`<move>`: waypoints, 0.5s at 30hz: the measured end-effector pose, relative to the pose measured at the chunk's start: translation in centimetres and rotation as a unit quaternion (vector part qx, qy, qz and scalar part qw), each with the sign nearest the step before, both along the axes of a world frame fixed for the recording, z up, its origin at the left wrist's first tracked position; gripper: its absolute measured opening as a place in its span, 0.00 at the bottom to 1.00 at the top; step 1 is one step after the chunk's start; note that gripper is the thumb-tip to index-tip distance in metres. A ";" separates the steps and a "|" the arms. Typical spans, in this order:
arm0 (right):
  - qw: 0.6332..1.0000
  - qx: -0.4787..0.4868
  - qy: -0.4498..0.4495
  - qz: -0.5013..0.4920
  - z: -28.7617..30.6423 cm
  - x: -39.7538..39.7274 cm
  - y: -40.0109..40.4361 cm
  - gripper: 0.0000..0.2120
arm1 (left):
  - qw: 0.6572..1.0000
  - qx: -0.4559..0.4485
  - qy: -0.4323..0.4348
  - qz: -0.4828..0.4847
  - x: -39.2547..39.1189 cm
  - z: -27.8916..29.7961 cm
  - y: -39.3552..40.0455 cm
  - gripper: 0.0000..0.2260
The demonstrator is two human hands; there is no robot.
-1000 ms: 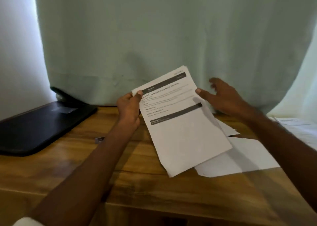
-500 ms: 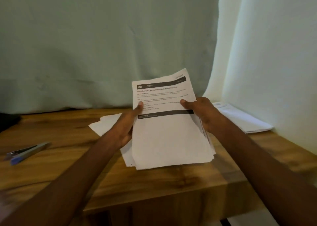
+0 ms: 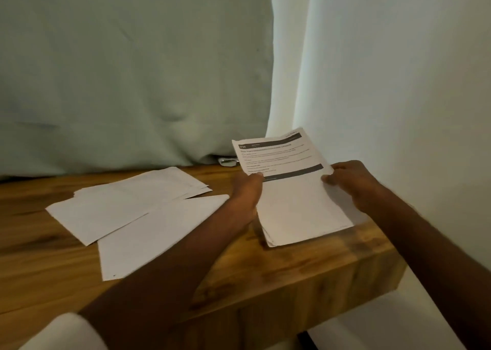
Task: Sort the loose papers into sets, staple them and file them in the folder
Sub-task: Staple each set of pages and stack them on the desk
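- Head view: the left hand (image 3: 245,190) pinches the left edge of a stack of printed sheets (image 3: 292,190), thumb on top near the lower dark band; the right hand (image 3: 350,179) grips the right edge, fingers curled behind the pages.
- The stack stands tilted, its bottom edge touching the wooden table (image 3: 305,270) near the right end, its long axis running away from the person toward the white curtain (image 3: 385,84).
- To the left, well apart from the stack, loose blank-side sheets (image 3: 138,211) lie fanned flat and overlapping; the left hand is the nearer one to them.
- A small metal object (image 3: 228,161), perhaps a stapler, shows at the table's back edge just beside the stack's top left corner; too little shows to be sure.
- No folder is in view.
- Likely step: squaring the stack before stapling.
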State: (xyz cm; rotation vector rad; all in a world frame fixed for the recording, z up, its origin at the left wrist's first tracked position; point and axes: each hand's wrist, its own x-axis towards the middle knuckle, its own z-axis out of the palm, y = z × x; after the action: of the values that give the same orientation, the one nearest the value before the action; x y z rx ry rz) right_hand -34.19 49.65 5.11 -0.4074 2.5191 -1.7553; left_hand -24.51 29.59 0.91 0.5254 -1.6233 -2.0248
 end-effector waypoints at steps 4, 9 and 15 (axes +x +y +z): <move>0.997 0.045 0.027 -0.053 -0.1 -4.2 2.7 0.17 | 0.999 -0.042 0.010 -0.023 -4.5 -0.9 2.8 0.11; 0.990 0.102 0.047 -0.084 -0.7 -9.0 4.2 0.17 | 0.998 -0.067 -0.017 0.005 -8.4 -2.2 3.7 0.08; 0.972 0.189 0.085 -0.110 -1.6 -12.8 3.2 0.17 | 0.986 -0.145 -0.055 0.058 -11.3 -3.9 3.5 0.03</move>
State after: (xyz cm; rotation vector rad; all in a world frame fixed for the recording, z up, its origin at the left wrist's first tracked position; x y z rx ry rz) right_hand -47.01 52.81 3.48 -0.2741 3.0380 -1.2920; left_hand -35.83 33.06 -3.02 0.6164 -1.8669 -1.6639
